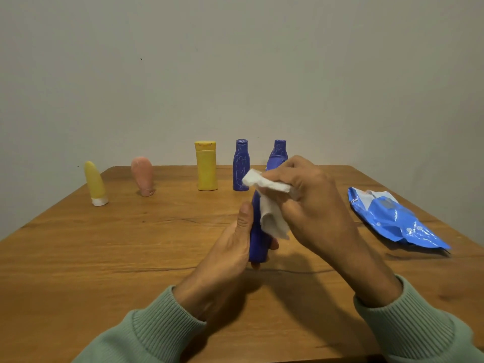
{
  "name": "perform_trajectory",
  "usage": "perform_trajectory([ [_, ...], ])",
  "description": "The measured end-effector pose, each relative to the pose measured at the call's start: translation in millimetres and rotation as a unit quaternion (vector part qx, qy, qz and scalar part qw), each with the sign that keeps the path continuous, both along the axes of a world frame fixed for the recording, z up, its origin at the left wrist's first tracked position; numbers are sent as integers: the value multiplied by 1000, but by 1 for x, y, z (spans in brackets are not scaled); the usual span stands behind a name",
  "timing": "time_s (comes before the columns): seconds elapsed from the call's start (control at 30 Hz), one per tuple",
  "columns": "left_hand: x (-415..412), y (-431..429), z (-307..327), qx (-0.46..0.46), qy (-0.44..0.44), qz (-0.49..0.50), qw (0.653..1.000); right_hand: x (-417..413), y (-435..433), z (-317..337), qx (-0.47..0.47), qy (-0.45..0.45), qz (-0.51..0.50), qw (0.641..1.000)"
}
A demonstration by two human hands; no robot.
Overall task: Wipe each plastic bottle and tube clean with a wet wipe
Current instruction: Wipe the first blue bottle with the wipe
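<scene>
Blue bottle (258, 239) sits upright mid-surface, gripped by my left hand (230, 247); right hand (309, 200) pinches the wet wipe (269, 203) against it. Wooden surface (104, 258) lies open near-left; wipe pack (392, 221) crowds the right edge.

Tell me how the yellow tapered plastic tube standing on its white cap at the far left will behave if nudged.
The yellow tapered plastic tube would probably tip easily: it stands tall on only its small white cap and already leans. It is likely light, and its soft-looking rounded body may dent when squeezed. Once down on the wooden table, it might roll in a curve, given its taper.
</scene>
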State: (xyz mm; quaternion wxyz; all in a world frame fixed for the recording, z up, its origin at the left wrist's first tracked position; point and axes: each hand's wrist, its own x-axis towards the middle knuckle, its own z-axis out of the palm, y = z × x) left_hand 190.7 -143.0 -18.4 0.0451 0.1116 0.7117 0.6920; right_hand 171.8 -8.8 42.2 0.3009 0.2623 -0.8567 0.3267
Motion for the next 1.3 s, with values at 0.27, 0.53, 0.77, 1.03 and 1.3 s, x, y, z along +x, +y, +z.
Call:
perform_trajectory([
  [0.27,1,-1,2,-39,3,-3,999,-13,8,-4,-64,61,-55,995],
  [0.53,-2,0,5,223,-85,-6,971,-14,10,-3,-30,-65,100,992],
  [0.77,-6,-2,8,290,-107,-85,947,-25,16,-7,-153,-110,125,974],
  [1.03,-7,-5,7,339,-141,-144,919,-23,16,-4,-220,-132,137,957],
  [1.3,-8,-7,1,330,-160,-234,900,-23,18,-1,-332,-75,96,935],
])
